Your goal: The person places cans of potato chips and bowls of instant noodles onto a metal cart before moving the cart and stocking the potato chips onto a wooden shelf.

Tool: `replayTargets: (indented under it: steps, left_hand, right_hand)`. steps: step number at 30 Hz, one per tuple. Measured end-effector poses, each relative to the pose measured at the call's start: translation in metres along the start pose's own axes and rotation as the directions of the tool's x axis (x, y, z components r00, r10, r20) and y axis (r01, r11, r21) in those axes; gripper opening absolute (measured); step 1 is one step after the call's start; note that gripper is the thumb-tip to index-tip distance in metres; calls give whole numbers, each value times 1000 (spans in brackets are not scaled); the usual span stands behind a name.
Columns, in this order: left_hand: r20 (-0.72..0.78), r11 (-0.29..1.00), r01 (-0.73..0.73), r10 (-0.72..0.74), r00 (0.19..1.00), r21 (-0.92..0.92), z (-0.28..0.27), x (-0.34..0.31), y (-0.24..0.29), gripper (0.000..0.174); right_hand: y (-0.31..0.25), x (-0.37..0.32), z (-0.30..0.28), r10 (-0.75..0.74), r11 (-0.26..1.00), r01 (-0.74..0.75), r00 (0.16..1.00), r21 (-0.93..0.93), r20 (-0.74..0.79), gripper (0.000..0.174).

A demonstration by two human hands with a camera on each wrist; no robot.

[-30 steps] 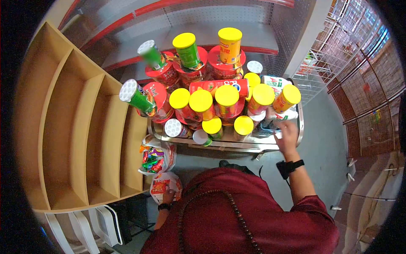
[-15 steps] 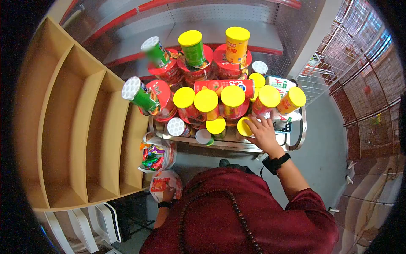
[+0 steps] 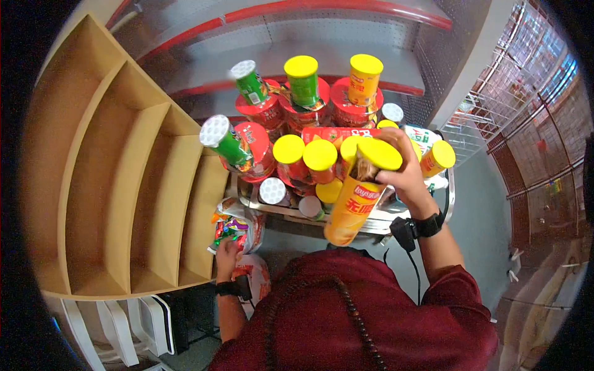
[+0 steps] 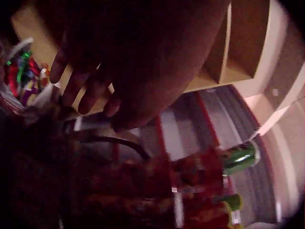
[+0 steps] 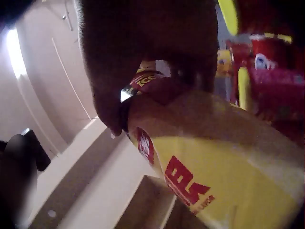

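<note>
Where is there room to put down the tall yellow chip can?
The light wooden shelf unit's compartments, left of the metal cart, are bare; so is the grey metal shelf with a red edge behind it. The cart is packed with yellow-lidded cans. The right hand grips the yellow chip can.

Glossy yellow can (image 3: 354, 204), wooden shelf (image 3: 124, 185)

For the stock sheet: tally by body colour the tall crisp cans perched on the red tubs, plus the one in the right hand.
Green cylindrical cans: 3
Orange-yellow cylindrical cans: 2, one gripped by the right hand
Total: 5
</note>
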State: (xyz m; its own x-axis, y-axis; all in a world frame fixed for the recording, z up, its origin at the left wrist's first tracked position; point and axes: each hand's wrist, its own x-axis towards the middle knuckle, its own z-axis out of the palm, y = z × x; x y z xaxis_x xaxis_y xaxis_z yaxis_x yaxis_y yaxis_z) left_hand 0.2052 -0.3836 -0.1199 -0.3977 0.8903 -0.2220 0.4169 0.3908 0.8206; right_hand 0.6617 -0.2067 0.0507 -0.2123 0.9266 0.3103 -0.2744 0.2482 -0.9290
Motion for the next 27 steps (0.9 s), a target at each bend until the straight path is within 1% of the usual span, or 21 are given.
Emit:
replayTargets:
  steps: [2,3,4,6,7,8,9,11,12,14,15,17,18,19,20,21,22,24,25,26,27]
  left_hand:
    - [-8,973,-123,123,992,-196,2,10,63,29]
    - [38,961,-165,178,983,-223,1,13,92,30]
    - [80,946,-206,232,970,-249,0,15,115,30]
    - [160,881,-248,335,929,-402,1,17,142,31]
    - [200,879,-248,351,915,-408,-2,13,162,33]
    - [241,877,-244,364,900,-414,-4,6,178,36]
    - [213,877,-247,356,910,-411,-5,1,185,36]
    - [237,811,-265,436,868,-521,-9,-9,188,45]
    - [294,769,-213,463,836,-603,-7,3,162,56]
    - [284,726,-233,513,810,-647,-23,-12,166,59]
    - [259,724,-245,509,821,-645,-31,-16,166,59]
    - [212,693,-215,475,854,-688,-44,-20,165,59]
    - [189,689,-230,475,860,-687,-49,-16,156,59]
    - [147,651,-227,467,872,-724,-53,-8,143,57]
    - [108,612,-224,457,883,-758,-60,-5,138,55]
    - [65,563,-223,445,893,-796,-68,-4,137,53]
    - [42,559,-247,453,890,-792,-76,1,135,53]
    - [-150,598,-375,391,908,-708,-93,13,129,51]
    - [-195,630,-369,329,924,-684,-101,24,113,51]
    - [-218,622,-390,337,916,-679,-113,29,109,51]
    - [-263,598,-411,323,909,-688,-126,33,107,51]
  right_hand:
    - [-11,20,25,61,974,-66,998,215,28,74]
    - [-7,31,36,24,954,-45,997,297,72,68]
    - [-8,41,50,24,927,-68,992,370,123,63]
    - [-12,55,85,48,892,-110,988,438,149,60]
    - [-14,63,100,94,901,-158,980,404,176,59]
    - [-11,70,116,90,900,-159,979,405,183,59]
    - [-11,76,133,84,900,-155,979,408,188,58]
    - [-12,85,164,72,901,-144,980,409,188,56]
    - [-18,86,181,109,893,-169,980,417,165,55]
    - [-7,99,210,107,908,-148,986,392,125,56]
    - [-6,102,224,121,901,-168,983,399,141,57]
    - [-3,106,253,126,894,-189,976,407,177,58]
    - [-1,108,268,135,889,-202,973,410,185,59]
    - [2,109,282,156,894,-238,960,380,234,63]
    - [13,109,299,90,884,-203,958,422,272,65]
    - [20,106,314,66,897,-216,928,387,367,65]
    - [26,102,328,40,911,-220,888,349,457,66]
    - [45,91,358,46,927,-257,801,273,597,64]
    - [64,88,372,34,942,-242,761,234,648,65]
    - [82,85,387,26,955,-224,718,196,696,67]
    - [91,81,401,14,968,-188,705,168,709,71]
